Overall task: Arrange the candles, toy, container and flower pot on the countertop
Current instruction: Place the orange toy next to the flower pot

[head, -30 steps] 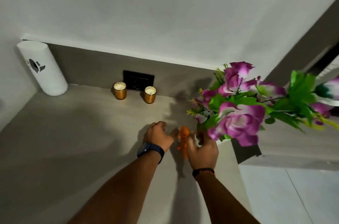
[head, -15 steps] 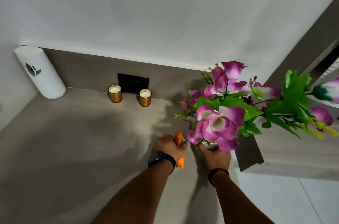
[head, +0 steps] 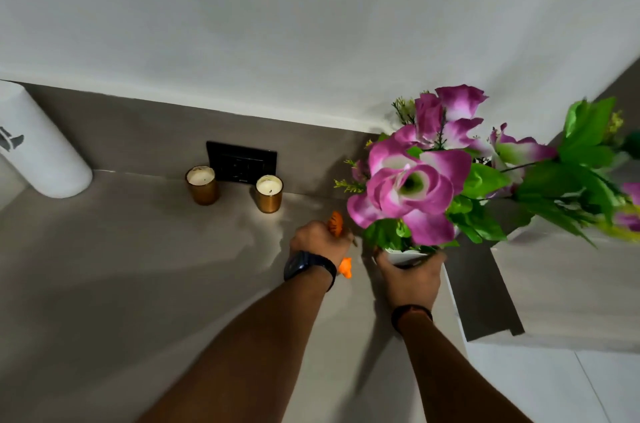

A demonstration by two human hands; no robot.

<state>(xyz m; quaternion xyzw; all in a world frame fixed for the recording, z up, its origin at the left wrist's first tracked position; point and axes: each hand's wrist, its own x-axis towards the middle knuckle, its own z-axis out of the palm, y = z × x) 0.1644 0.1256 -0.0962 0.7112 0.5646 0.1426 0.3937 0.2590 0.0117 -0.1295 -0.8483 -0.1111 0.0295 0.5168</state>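
Head view, grey countertop (head: 121, 284) in a corner against a white wall.

Left hand (head: 320, 241): fist wrapped around an orange toy (head: 335, 222); striped head end sticks out above the knuckles, an orange tip shows below the wrist beside a dark wristwatch (head: 306, 265). Whether the toy touches the counter cannot be told.

Right hand (head: 410, 279): fingers clasped around the white flower pot (head: 403, 254) from below and the near side. Pot sits at the right end of the countertop; contact with the surface is hidden by the hand. Purple-and-white flowers (head: 410, 187) with green leaves lean right, past the counter edge.

Two candles in gold holders (head: 202, 185) (head: 269, 194) stand upright at the back, flanking a black wall socket (head: 241, 162). White cylindrical container (head: 38, 152) stands in the far left corner, well apart from the hands.
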